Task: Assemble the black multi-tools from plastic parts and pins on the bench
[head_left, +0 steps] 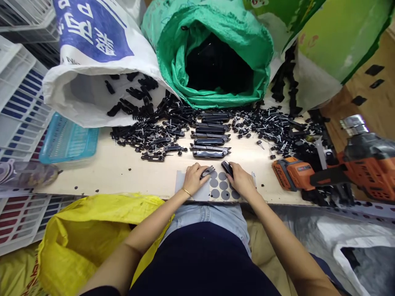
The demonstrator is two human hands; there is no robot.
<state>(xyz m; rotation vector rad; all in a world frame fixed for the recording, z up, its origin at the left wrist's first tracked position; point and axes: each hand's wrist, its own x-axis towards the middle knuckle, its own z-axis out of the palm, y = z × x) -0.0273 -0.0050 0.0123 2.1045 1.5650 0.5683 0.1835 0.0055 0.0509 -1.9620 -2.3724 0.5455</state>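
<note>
My left hand [193, 179] is closed around a small dark part with a forked end [208, 170]. A short black elongated part [227, 167] is gripped in my right hand [242, 181], its rounded end pointing away from me. Both hands rest low over a sheet of grey round stickers [215, 193] at the table's front edge; some of its discs are covered by my fingers. Just beyond them, several long black hinged pieces [210, 141] lie stacked in a row. Fine details of the held parts are too small to tell.
Heaps of small black parts [154, 137] and metal-pinned pieces [271, 127] flank the row. Behind stand a white sack [108, 76] and a green sack [168, 45]. An orange cordless driver [294, 174] lies right; a blue basket [69, 139] stands left. Below is a yellow bag [77, 230].
</note>
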